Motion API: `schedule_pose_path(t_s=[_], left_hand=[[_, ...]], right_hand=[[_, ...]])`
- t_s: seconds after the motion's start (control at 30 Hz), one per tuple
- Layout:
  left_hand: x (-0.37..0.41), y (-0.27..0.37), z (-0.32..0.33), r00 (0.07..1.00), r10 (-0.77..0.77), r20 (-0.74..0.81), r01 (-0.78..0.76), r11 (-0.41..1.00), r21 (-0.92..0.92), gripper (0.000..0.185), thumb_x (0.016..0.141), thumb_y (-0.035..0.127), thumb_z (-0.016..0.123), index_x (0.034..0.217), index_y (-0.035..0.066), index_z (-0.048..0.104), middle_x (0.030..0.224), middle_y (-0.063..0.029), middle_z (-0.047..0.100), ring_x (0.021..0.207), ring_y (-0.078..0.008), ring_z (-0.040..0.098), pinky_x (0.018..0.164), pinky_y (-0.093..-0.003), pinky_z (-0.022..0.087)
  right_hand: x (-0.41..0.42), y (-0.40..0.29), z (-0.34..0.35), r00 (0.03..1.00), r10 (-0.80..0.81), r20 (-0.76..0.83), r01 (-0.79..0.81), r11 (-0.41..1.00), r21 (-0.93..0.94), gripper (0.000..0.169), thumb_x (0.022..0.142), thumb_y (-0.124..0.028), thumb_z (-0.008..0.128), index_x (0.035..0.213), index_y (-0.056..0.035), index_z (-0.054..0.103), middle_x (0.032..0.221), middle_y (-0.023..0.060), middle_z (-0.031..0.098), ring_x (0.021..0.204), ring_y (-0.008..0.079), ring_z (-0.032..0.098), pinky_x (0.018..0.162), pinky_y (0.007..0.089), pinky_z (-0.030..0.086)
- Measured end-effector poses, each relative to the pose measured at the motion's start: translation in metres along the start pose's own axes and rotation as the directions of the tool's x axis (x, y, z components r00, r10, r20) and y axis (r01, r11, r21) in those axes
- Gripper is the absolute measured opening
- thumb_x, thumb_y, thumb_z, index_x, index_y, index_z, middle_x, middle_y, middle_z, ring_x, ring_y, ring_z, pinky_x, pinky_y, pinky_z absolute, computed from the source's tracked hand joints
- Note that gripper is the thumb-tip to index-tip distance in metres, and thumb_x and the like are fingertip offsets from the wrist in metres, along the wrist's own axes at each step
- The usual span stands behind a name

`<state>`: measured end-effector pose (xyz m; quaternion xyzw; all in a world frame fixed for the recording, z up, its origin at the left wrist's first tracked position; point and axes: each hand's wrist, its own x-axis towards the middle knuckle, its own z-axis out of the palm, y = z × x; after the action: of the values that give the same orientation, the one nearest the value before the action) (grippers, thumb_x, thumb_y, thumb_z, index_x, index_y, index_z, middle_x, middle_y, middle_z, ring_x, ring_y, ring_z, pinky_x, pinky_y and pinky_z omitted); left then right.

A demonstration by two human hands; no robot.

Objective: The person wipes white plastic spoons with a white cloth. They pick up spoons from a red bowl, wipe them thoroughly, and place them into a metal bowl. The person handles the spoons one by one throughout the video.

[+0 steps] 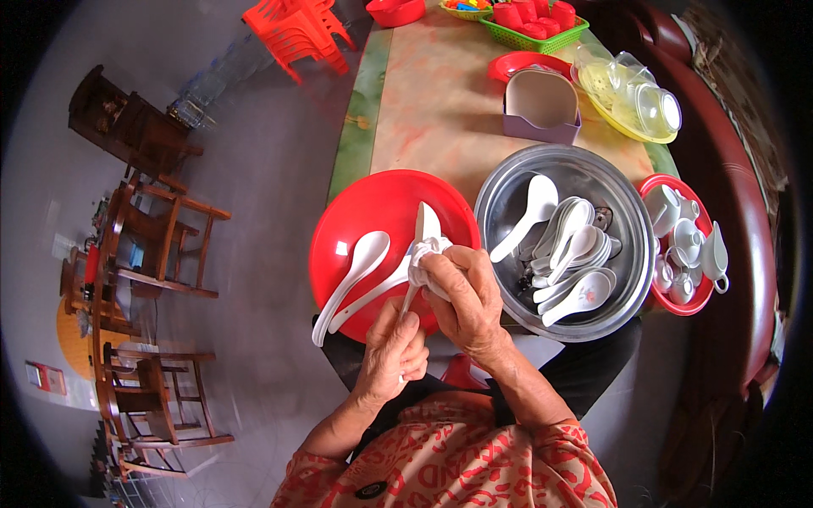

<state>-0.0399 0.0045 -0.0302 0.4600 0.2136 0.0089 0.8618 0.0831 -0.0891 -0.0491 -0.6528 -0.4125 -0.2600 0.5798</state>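
Observation:
My left hand (394, 349) grips the handle of a white soup spoon (427, 219), whose bowl points away from me. Wrapped around the middle of that spoon is a crumpled white cloth (424, 257), pinched in my right hand (467, 295). Both hands are over the near right part of a red basin (394, 190). Two long white ladle-like spoons lie in this basin, the left one (356, 279) with its handle over the rim. Just right stands a steel basin (502, 298) holding a pile of white spoons (571, 247), one with a floral print.
Beyond the basins on the marbled table (419, 101) stand a purple container (540, 130), a yellow basket (641, 133) of clear bowls and a green basket (540, 44) of red cups. White cups and pitchers fill a red tray (686, 308) beside a leather sofa (737, 222).

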Motion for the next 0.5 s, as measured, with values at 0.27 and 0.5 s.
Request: schedule_pose_path(t_s=[0.27, 0.5], left_hand=[[-0.002, -0.003, -0.005, 0.957, 0.285, -0.057, -0.170, 0.709, 0.685, 0.026, 0.103, 0.025, 0.045, 0.108, 0.001, 0.057, 0.063, 0.0057, 0.034, 0.056, -0.0026, 0.032, 0.048, -0.0209, 0.028], [-0.002, -0.006, -0.013, 0.936, 0.351, 0.008, -0.223, 0.577, 0.786, 0.035, 0.102, 0.016, 0.045, 0.133, 0.000, 0.048, 0.098, -0.0089, 0.060, 0.083, -0.0157, 0.057, 0.072, -0.0276, 0.047]], right_hand=[[0.028, 0.008, -0.014, 0.991, 0.136, -0.007, -0.135, 0.987, 0.087, 0.037, 0.069, 0.007, 0.067, 0.105, -0.0027, 0.064, 0.092, 0.0132, 0.057, 0.078, 0.0262, 0.059, 0.064, 0.0325, 0.050], [0.026, 0.012, -0.024, 0.973, 0.222, 0.054, -0.229, 0.948, 0.221, 0.033, 0.071, 0.003, 0.063, 0.103, -0.0039, 0.066, 0.099, 0.0130, 0.057, 0.086, 0.0280, 0.058, 0.074, 0.0334, 0.048]])
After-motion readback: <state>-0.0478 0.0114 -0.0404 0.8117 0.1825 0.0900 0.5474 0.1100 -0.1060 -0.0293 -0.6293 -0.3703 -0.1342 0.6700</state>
